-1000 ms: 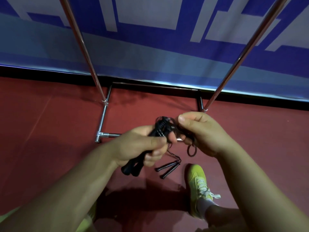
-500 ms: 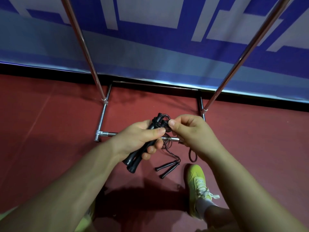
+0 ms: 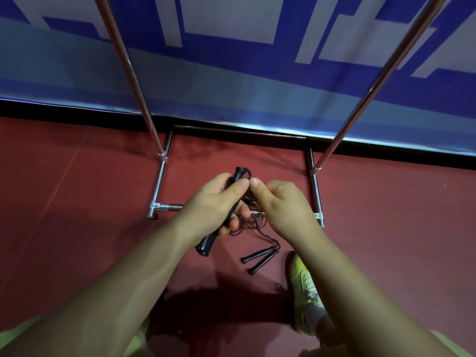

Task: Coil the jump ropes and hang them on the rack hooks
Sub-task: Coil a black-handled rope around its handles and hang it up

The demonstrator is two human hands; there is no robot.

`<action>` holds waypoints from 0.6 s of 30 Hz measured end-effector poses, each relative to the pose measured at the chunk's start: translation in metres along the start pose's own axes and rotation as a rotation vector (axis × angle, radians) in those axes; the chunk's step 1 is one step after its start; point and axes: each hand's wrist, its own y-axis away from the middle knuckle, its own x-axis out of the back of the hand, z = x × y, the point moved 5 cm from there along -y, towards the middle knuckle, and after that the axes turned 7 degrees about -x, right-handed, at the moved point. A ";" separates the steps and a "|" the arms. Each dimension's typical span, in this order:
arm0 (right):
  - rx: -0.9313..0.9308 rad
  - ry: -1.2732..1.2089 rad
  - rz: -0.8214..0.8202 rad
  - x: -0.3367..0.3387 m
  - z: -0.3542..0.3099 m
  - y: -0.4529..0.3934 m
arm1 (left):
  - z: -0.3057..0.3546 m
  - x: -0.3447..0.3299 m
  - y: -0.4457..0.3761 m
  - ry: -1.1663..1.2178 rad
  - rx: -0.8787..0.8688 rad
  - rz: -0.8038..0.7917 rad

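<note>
My left hand (image 3: 216,202) grips the black handles (image 3: 233,210) of a jump rope, held upright and tilted, their lower ends poking out below my palm. My right hand (image 3: 280,207) pinches the thin black cord (image 3: 251,199) near the handle tops, thumb meeting my left thumb. Loose loops of cord hang between both hands. A second jump rope (image 3: 260,258) lies on the red floor just below, its two thin handles side by side. The chrome rack (image 3: 158,186) stands right behind; its hooks are out of view.
Two slanted chrome uprights (image 3: 128,70) rise left and right from the rack's floor frame. A blue and white banner wall (image 3: 244,73) closes the back. My yellow-green shoe (image 3: 305,284) stands on the red floor at the lower right.
Both hands have risen slightly and drawn closer together. My right hand slid up the cord to the handle tops, and the hanging loop on its right side is gone from view.
</note>
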 end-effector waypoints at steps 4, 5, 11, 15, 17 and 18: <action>-0.032 -0.170 -0.270 0.005 0.004 0.001 | 0.000 0.014 -0.004 -0.049 -0.014 0.056; -0.018 -0.133 -0.300 0.010 0.007 0.001 | 0.000 0.017 -0.005 -0.054 -0.008 0.060; 0.291 0.144 -0.128 0.038 -0.006 0.010 | -0.006 0.020 -0.007 -0.147 0.056 -0.044; 0.351 0.008 -0.194 0.045 -0.011 0.017 | -0.011 0.003 -0.002 -0.242 0.115 -0.223; 0.320 -0.087 -0.299 0.041 -0.008 0.017 | -0.014 -0.006 0.003 -0.245 0.162 -0.309; 0.304 -0.117 -0.356 0.038 -0.008 0.018 | -0.016 -0.012 0.007 -0.256 0.181 -0.364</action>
